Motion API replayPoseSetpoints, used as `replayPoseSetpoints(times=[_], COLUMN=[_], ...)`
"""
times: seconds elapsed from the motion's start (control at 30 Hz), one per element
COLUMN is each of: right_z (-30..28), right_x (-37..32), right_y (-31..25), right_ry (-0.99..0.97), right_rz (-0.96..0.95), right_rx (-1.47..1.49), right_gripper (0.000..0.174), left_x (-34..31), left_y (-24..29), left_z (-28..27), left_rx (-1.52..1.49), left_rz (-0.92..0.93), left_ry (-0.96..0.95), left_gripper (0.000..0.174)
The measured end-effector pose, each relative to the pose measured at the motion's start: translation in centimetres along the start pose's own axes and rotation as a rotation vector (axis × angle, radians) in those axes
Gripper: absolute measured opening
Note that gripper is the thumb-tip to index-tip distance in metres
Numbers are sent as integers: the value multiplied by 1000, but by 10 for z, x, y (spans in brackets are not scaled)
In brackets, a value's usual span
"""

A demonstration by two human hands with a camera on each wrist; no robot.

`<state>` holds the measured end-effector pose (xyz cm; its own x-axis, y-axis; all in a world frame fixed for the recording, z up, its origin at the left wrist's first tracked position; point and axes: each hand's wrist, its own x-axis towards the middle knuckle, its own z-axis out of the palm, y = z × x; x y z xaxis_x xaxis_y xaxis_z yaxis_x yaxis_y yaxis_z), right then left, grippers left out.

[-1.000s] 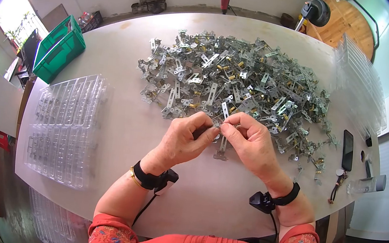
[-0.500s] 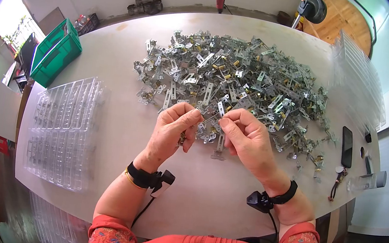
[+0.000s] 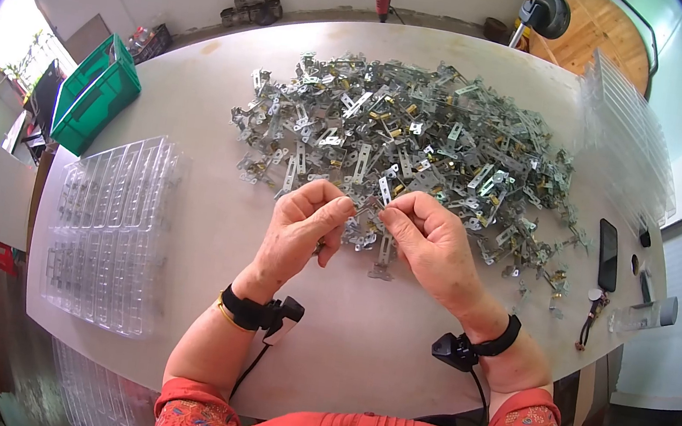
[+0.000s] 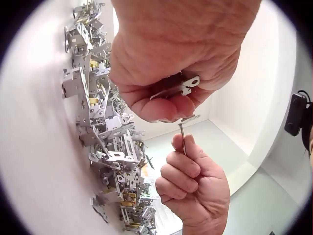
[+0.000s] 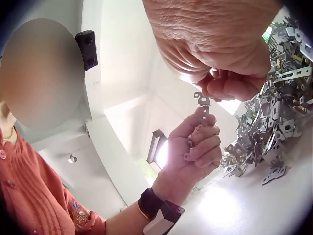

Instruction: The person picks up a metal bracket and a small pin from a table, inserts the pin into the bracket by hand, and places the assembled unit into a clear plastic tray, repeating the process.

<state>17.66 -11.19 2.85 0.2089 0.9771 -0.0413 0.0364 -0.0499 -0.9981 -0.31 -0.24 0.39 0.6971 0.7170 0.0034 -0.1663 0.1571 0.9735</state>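
Observation:
My left hand (image 3: 300, 229) and right hand (image 3: 435, 247) face each other above the near edge of a pile of small metal brackets (image 3: 452, 154). In the left wrist view, the thumb and finger of the right hand (image 4: 195, 186) pinch a thin metal bracket (image 4: 183, 131), its flat end near the left fingertips. Another bracket (image 4: 191, 83) lies within the curled left fingers. The right wrist view shows the left hand (image 5: 193, 147) pinching a bracket with holes (image 5: 204, 113) upright, its top by the right fingertips. One loose bracket (image 3: 381, 270) lies below, between the hands.
Clear plastic compartment trays (image 3: 101, 268) lie at the left, with a green crate (image 3: 97, 99) behind. More clear trays (image 3: 631, 139) stand at the right. A phone (image 3: 608, 255), a corded item (image 3: 591, 319) and a clear bottle (image 3: 642, 317) lie near the right edge.
The hands, fingertips together one second ago, have moved apart. The left hand has shifted left and turned; the right hand has stayed nearly in place.

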Motion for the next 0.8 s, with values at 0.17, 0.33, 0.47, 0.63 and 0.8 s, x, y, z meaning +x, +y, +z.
replayPoseSetpoints(times=[0.17, 0.33, 0.47, 0.63, 0.8], right_z=[1, -2, -11, -8, -10], right_x=[0, 1, 3, 3, 5], right_y=[1, -3, -3, -7, 0], right_ry=[-28, -65, -135, -107, -26], right_rz=[35, 103, 177, 236, -70], right_rx=[34, 68, 125, 47, -41], right_gripper=[15, 19, 20, 18, 10], left_x=[-3, -4, -6, -8, -8], left_y=[2, 2, 5, 8, 11], left_z=[3, 5, 6, 8, 10], left_rx=[106, 149, 169, 228, 187], left_rz=[-8, -22, -36, -67, -113], left_ry=[-19, -56, -78, -182, -200], left_gripper=[23, 21, 22, 23, 25])
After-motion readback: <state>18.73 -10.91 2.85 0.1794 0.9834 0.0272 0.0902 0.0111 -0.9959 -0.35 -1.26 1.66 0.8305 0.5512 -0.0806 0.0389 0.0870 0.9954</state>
